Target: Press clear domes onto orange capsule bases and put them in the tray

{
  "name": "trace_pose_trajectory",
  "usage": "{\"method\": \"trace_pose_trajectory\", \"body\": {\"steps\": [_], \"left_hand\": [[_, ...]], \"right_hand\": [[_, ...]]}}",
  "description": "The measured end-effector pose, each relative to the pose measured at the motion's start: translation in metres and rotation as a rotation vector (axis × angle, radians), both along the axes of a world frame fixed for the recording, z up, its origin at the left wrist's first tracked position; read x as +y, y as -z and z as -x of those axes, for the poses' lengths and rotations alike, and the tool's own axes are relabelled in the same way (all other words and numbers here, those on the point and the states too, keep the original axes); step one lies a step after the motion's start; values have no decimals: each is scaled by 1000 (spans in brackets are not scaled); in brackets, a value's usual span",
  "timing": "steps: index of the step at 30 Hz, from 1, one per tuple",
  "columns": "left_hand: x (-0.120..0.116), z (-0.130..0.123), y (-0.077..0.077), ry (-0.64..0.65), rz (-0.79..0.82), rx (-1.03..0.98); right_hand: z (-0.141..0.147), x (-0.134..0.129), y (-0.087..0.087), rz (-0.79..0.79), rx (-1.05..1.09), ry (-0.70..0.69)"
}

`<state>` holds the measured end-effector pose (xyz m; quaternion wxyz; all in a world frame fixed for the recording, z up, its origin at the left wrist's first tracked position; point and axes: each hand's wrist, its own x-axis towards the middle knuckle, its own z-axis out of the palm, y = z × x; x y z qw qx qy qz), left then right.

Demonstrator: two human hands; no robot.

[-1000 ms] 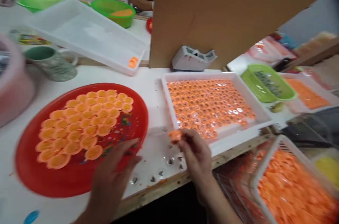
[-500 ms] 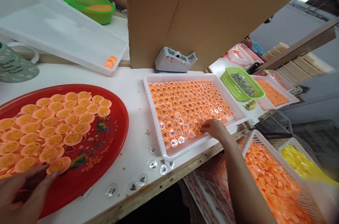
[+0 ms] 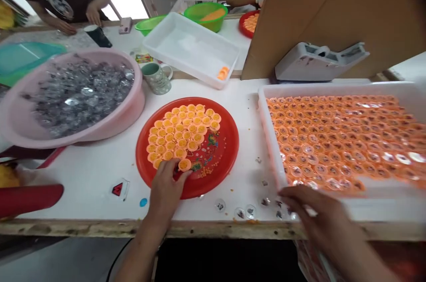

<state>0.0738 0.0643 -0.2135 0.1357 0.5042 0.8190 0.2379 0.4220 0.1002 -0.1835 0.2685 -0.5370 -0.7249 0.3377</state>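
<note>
My left hand (image 3: 165, 183) is over the near edge of a red plate (image 3: 229, 140), thumb and fingers closed on an orange round piece (image 3: 184, 165) with a yellowish filled centre. Many similar pieces lie in rows across the plate's left and middle. At the near left corner of a white tray (image 3: 271, 153), my right hand (image 3: 319, 208) hovers, blurred, its fingertips close to loose clear discs (image 3: 278, 214) with dark prints. Whether it holds anything cannot be made out. Orange pieces topped with clear printed discs (image 3: 319, 140) fill most of the tray in rows.
A pink basin (image 3: 133, 117) of clear discs stands at left. Behind the plate are a mug (image 3: 156, 78) and a tilted white tray (image 3: 189, 46). A tape dispenser (image 3: 319, 64) sits by a cardboard screen (image 3: 306, 11). Another person's hand (image 3: 94, 13) is across the table.
The view has swung left. My right hand has moved from above the tray's rows to its near left corner by the loose discs. My left hand stays at the same orange piece.
</note>
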Motion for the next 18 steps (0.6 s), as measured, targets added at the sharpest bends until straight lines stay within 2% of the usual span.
{"method": "trace_pose_trajectory", "body": {"steps": [1, 2, 4, 6, 10, 14, 18], "left_hand": [[1, -1, 0, -5, 16, -9], [1, -2, 0, -5, 32, -26], [2, -5, 0, 27, 56, -79], [4, -9, 2, 79, 63, -137], [7, -15, 7, 110, 69, -178], [9, -16, 12, 124, 43, -179], [7, -17, 10, 167, -31, -233]], "right_hand": [[20, -6, 2, 19, -33, -165], [37, -10, 5, 2, -97, -229], [56, -13, 13, -25, -231, -229], [64, -13, 20, -8, -266, -223], [80, -17, 32, 87, -160, -310], [109, -23, 38, 153, -34, -392], [127, -26, 39, 122, -61, -559]]}}
